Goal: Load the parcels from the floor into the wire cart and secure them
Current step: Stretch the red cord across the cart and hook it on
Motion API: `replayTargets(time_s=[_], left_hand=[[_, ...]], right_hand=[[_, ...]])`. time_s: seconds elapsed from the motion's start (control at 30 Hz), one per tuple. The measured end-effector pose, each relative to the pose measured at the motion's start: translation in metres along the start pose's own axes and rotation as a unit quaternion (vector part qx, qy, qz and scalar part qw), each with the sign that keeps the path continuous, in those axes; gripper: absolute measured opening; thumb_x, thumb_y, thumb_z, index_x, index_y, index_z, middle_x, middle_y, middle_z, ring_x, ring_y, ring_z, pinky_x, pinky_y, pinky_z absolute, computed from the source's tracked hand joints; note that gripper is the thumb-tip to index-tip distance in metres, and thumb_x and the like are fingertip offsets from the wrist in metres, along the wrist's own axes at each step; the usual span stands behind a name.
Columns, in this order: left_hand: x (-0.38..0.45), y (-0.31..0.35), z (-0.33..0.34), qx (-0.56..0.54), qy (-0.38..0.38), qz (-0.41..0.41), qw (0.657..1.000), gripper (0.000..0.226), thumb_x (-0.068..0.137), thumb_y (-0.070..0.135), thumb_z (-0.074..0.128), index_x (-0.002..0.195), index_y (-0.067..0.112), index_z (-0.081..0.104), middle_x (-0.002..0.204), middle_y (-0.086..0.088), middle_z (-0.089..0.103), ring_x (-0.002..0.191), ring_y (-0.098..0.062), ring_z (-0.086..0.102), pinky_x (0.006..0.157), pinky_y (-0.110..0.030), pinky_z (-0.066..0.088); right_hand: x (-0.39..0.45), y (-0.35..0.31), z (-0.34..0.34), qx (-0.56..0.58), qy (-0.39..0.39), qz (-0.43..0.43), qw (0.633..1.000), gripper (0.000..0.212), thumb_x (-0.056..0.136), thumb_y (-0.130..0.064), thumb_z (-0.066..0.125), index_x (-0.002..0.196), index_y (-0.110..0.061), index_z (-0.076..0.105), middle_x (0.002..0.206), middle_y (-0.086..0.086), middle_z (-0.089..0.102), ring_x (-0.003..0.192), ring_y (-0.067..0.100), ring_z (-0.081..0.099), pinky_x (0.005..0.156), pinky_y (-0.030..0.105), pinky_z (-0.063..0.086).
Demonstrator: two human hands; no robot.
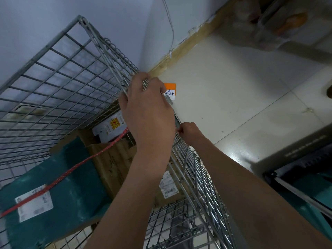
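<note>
A: Status, left to right?

B: Teal parcel (59, 178) lies low at the left inside the wire cart (53, 83), white label on top. Red cord (75, 168) runs slantwise across it, up toward the cart's right side.

A: Other parcels?

B: Brown cardboard box (111, 159) just right of the teal one, touching it. White parcel (109, 128) with a yellow sticker behind that, under the cord. Another labelled carton (168, 187) sits against the right mesh wall. All inside the cart.

A: Hands?

B: Left hand (147, 112) is up at the top rail of the right side panel, grip clamped around the wire; fingers curl over the edge. Orange tag (170, 89) shows just past its fingertips.

A: Right hand?

B: Right hand (188, 131) is lower, outside the same panel, grip pinched together at the mesh. Looks like the red cord end is in it; too small to be sure.

A: Surroundings?

B: Pale tiled floor (233, 105) right of the cart, wall behind, thin cable (170, 27) hanging down it.
</note>
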State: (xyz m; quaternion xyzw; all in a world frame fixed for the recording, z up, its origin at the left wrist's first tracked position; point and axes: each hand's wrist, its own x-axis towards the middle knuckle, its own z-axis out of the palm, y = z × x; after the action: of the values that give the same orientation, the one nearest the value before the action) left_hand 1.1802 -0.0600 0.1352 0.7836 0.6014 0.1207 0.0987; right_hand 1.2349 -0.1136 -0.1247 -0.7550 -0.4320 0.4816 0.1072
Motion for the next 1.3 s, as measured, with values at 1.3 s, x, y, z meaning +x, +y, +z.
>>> replayTargets(time_s=[1.3], left_hand=[[-0.002,0.001,-0.001,0.069,0.040,0.021,0.997,0.041,0.087,0.023,0.035,0.103,0.014,0.071,0.117,-0.006,0.064,0.113,-0.027,0.057,0.100,-0.047,0.040]], right_hand=[[-0.022,-0.014,-0.028,-0.012,-0.073,0.056,0.996,0.043,0.085,-0.003,0.058,0.128,-0.005,0.062,0.119,0.014,0.067,0.107,0.031,0.064,0.093,0.035,0.054]])
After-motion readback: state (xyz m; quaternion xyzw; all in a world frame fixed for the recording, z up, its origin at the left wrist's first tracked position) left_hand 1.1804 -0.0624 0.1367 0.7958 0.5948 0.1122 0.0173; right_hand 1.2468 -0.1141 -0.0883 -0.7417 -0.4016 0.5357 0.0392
